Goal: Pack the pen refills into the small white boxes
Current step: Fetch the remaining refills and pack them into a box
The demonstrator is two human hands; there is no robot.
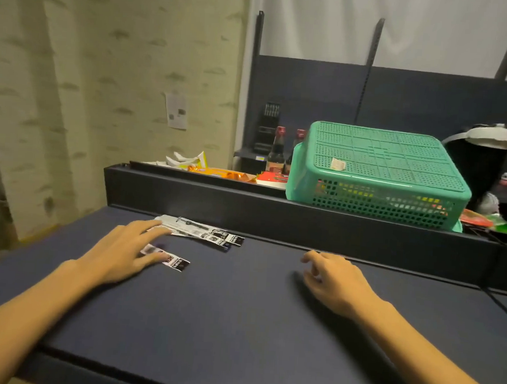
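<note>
Dark blue and flat, the bench (238, 324) fills the lower part of the view, with a raised dark ledge (303, 224) running along its far edge. Near that ledge lies a loose fan of packaged pen refills (202, 231), long white sleeves with black printed ends, resting flat on the bench. A separate single refill packet (172, 261) lies just nearer, partly under the left hand (120, 258). That hand lies palm down with its fingers (155, 229) straight and spread, the longest tips touching the near end of the fan and another finger pressing on the single packet. The right hand (336, 281) hovers or rests low over bare bench, well apart from the refills, its fingers loosely curled and holding nothing. Both forearms reach in from the bottom corners. Beyond the ledge an upturned green plastic basket (378, 172) covers some coloured goods; left of it stand two dark bottles (277, 150) with red caps and some orange snack packets (217, 173). A patterned curtain (105, 79) hangs at the left with a sheet of paper (176, 110) on it.
</note>
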